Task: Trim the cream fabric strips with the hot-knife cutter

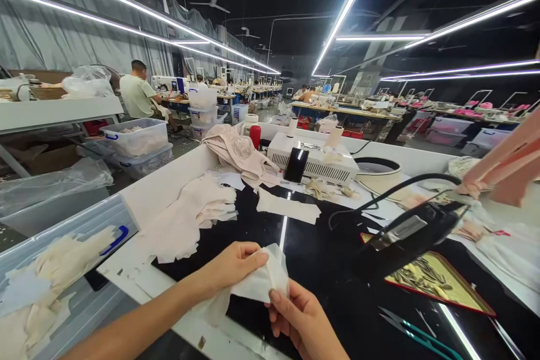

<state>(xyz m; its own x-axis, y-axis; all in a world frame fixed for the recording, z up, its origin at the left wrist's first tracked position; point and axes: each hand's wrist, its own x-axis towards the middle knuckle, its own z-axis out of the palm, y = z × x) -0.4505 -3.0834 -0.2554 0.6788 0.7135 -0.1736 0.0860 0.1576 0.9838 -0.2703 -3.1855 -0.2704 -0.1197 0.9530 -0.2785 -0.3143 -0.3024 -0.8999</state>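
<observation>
Between my hands is a cream fabric piece (257,281) with a thin, see-through layer on it. My left hand (238,264) pinches its upper left part, thumb on top. At its right edge my right hand (297,315) grips it between thumb and fingers. A single cream fabric strip (289,206) lies flat on the black glossy work surface (320,259) beyond my hands. To the left, a pile of cream fabric pieces (189,214) spreads over the table's edge. Parts of the fingers under the fabric are hidden.
At right lie teal-handled scissors (422,334) and a red-rimmed tray (442,287) of small slender items. A black lamp-like device (405,236) stands above the tray. Behind are a phone (296,165), a white box (312,154) and beige bra pieces (240,149). A plastic bin (113,208) stands left.
</observation>
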